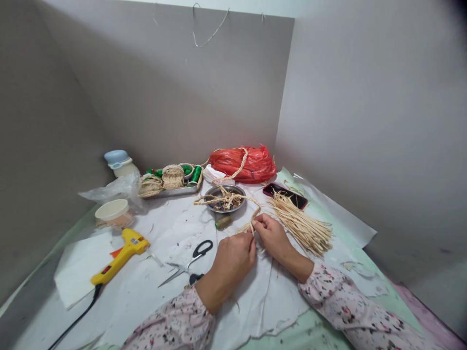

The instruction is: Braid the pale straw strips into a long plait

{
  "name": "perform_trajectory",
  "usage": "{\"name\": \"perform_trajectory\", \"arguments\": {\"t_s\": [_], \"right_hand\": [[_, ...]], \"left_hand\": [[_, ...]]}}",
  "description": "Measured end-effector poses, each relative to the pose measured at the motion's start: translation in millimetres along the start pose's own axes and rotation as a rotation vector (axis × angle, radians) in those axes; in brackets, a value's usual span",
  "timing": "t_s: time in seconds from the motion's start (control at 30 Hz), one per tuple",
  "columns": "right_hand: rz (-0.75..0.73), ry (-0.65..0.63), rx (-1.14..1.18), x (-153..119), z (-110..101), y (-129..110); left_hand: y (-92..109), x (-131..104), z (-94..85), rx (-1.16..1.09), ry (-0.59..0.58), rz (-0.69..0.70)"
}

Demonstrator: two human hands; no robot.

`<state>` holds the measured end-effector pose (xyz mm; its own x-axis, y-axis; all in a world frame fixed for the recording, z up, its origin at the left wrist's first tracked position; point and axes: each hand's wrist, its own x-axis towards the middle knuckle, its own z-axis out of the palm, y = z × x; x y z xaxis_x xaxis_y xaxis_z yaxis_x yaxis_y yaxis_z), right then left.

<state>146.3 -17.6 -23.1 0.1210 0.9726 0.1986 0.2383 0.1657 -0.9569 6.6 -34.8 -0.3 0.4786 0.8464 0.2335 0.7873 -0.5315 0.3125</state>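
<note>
My left hand (236, 256) and my right hand (273, 236) meet near the middle of the table. Both are closed on the working end of a straw braid (256, 210), where loose pale strands fan out. From my fingers the braid loops over a metal bowl (243, 206) of straw scraps and runs back to a red plastic bag (242, 165). A bundle of straw strands (302, 223) lies just right of my right hand. Black-handled scissors (188, 265) rest open left of my left hand, partly hidden by it.
A yellow glue gun (122, 255) with its cord lies at the left, near a paper cup (114, 213) and a crumpled clear bag (122, 192). Behind are a blue-lidded bottle (122, 163) and a tray (173, 192) of braid coils and green thread. A phone (286, 194) touches the straw bundle.
</note>
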Motion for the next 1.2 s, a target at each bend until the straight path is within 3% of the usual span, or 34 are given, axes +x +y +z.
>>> {"name": "perform_trajectory", "arguments": {"t_s": [0.23,0.43,0.5,0.57,0.67,0.73,0.97,1.2], "right_hand": [[0.157,-0.054,0.229,-4,4,-6],[0.099,-0.011,0.183,1,1,1],[0.089,0.002,0.151,2,-1,0],[0.085,-0.012,0.131,3,-2,-2],[0.095,-0.106,0.151,1,-3,-6],[0.103,-0.178,0.172,-1,-2,-7],[0.038,-0.210,0.166,-1,-2,-6],[-0.021,-0.231,0.112,0,-2,-5]], "left_hand": [[-3,1,3.9,0.025,-0.027,0.004],[-3,2,0.2,-0.109,-0.001,0.017],[-4,4,-4.6,-0.217,0.067,-0.016],[-7,7,-8.5,-0.321,0.213,-0.070],[-13,12,-9.7,-0.386,0.358,-0.132],[-15,13,-7.6,-0.431,0.329,-0.148],[-16,13,-0.1,-0.737,-0.015,-0.151],[-23,18,-0.2,-0.650,-0.046,-0.136]]}}
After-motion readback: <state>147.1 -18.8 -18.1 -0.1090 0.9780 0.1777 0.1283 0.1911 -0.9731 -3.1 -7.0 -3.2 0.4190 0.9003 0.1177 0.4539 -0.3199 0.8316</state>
